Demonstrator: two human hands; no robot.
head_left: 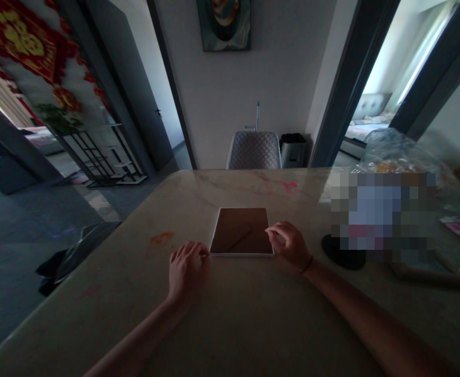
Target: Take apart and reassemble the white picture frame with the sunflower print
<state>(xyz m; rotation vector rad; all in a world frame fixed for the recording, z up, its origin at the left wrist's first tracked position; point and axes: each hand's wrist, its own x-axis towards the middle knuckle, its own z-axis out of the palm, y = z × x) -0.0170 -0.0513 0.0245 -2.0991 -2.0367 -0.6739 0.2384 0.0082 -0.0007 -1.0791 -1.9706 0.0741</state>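
Observation:
A flat square brown panel with a white rim [241,232] lies on the pale marble table [230,314], and a thin dark stick [240,240] rests on its surface. My left hand [188,269] sits at the panel's lower left corner, fingers curled and touching the rim. On the opposite side, my right hand [287,243] curls against the right edge, with a dark band on its wrist. Neither hand clearly grips the panel.
Right of the panel are a round black mat [343,253], a pixelated blurred patch [383,214] and a crumpled clear plastic bag [395,152]. Orange-red stains [161,239] mark the marble. A quilted grey chair [254,151] stands beyond the table's far edge.

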